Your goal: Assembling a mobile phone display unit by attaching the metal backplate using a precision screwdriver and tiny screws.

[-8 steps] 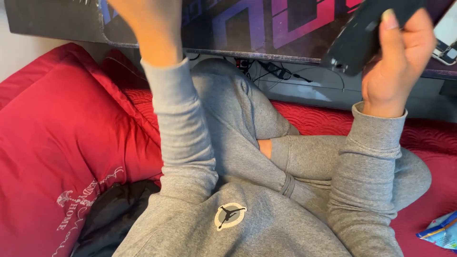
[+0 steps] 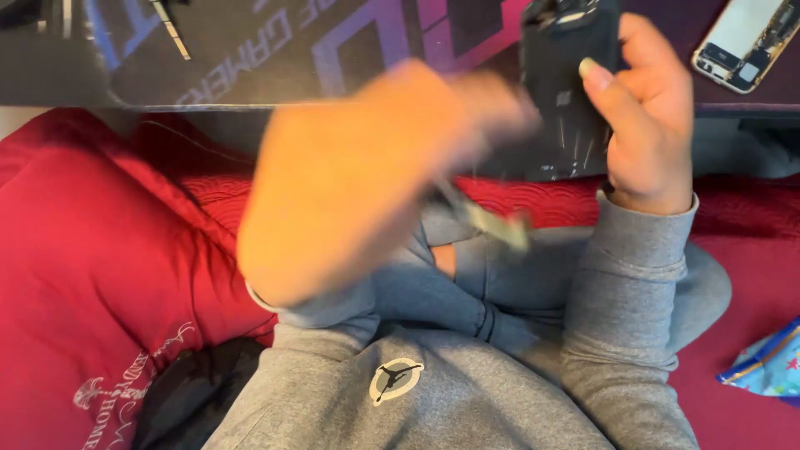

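My right hand (image 2: 646,125) grips a black phone screen panel (image 2: 567,75), held upright in front of the desk edge, thumb across its face. My left hand (image 2: 358,175) is blurred with motion in the middle of the view, close to the panel. A thin greenish tool-like piece (image 2: 496,223) shows just below its fingers; whether the hand grips it is unclear. Both arms wear grey sleeves. I sit with grey-trousered legs crossed on a red cover.
A dark desk mat (image 2: 250,50) with purple and blue lettering runs along the top. An opened phone body (image 2: 742,42) lies on it at the top right. Red bedding (image 2: 100,250) fills the left. A blue packet (image 2: 767,367) lies at the right edge.
My left hand has come down from the desk mat toward the middle, near the panel. The view has tilted so the right hand and panel sit lower.
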